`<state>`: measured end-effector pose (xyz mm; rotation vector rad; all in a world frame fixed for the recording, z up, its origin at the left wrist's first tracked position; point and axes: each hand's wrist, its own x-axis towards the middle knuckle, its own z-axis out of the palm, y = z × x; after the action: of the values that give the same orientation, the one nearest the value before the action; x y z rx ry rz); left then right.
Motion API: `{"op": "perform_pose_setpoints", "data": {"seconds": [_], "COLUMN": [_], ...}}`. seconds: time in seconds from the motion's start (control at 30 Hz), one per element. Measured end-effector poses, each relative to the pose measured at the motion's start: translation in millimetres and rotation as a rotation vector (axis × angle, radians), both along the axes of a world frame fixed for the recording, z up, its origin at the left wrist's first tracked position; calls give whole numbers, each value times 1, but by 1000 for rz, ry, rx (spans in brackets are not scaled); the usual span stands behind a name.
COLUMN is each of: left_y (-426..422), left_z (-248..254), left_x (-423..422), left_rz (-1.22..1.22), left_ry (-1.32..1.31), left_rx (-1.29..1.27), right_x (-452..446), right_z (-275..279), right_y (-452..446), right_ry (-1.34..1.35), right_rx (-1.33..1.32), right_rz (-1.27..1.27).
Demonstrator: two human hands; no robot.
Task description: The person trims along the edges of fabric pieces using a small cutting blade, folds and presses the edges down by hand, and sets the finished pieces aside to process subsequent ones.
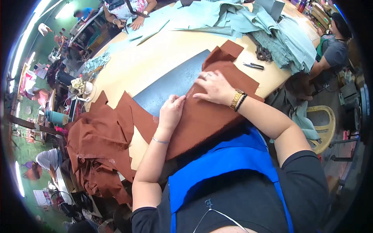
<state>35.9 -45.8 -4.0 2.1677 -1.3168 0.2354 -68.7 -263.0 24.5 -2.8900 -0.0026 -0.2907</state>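
Laying your right hand [215,88] palm down, you rest it on the brown sheet [229,112] with the fingers spread apart. Your left hand [172,112] is at the sheet's edge, its thumb and forefinger drawn close together; you cannot tell from this view whether the edge is caught between them. The brown sheet lies right in front of you, across the near side of the table [116,79], partly over a grey-blue panel [167,85] whose bare part shows beyond your left hand. To your left, you have a crumpled brown heap [99,134] at the table's border. Past your right hand lie small snips [253,66], near a dark bundled item [264,53]. Pale green pieces [217,17] spread along the far side, where a co-worker's hand [136,23] rests on one. Another person [335,48] is at your right, beyond the table, and a yellow chair [331,116] stands nearer you on that side.
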Motion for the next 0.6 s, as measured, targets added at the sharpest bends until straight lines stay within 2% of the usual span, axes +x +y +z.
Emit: {"op": "perform_pose_setpoints", "data": {"seconds": [0.07,0.1,0.27,0.43,0.57,0.6], "left_y": [3,5,38,56,60,60], "left_z": [2,5,18,15,14,15], "left_x": [1,0,-2,-2,-2,-4], "left_rz": [-6,-3,-16,-52,-50,-53], "left_ry": [45,65,136,-2,-46,-56], "left_rx": [7,11,108,83,79,78], "right_x": [1,-4,-11,-13,-5,-3], "right_z": [-17,-18,-17,8,-11,-8], "right_y": [19,27,40,56,59,61], "right_ry": [-57,-101,0,127,-31,31], "right_rx": [154,59,-11,-29,-214,-242], "right_rz": [182,183,84,49,138,176]}}
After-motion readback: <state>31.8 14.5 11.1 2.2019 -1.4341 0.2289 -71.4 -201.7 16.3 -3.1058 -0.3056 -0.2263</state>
